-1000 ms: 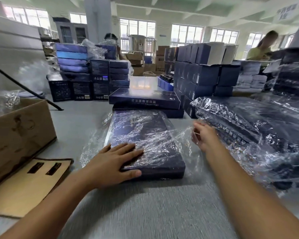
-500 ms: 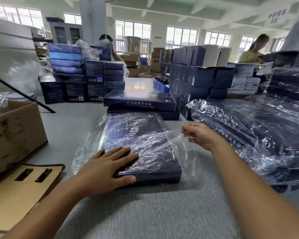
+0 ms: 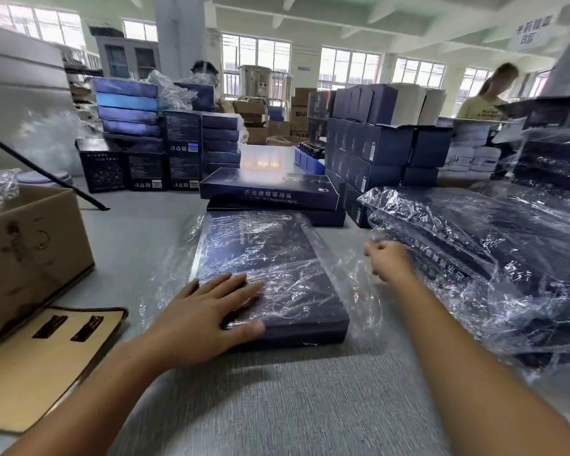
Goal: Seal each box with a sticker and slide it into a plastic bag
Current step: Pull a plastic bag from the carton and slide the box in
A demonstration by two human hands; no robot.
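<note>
Left hand (image 3: 208,311): flat, fingers straight and spread, palm pressing on the near-left corner of the dark blue box (image 3: 277,274). Nothing gripped.

Box lies flat on the grey table (image 3: 277,406), running away from the left hand, mostly inside the clear plastic bag (image 3: 352,291). Its near end, by the left thumb, looks bare of film.

Right hand (image 3: 387,261): beside the box's right edge, fingers curled at the bag's loose film. Motion blur; cannot tell whether film is pinched.

Just right of the right hand: heap of bagged boxes (image 3: 491,258). Beyond both hands, touching the box's far end: two unbagged boxes (image 3: 270,189), stacked. Left of the left hand: cardboard carton (image 3: 30,251), a flat cardboard sheet (image 3: 30,363) before it.
</note>
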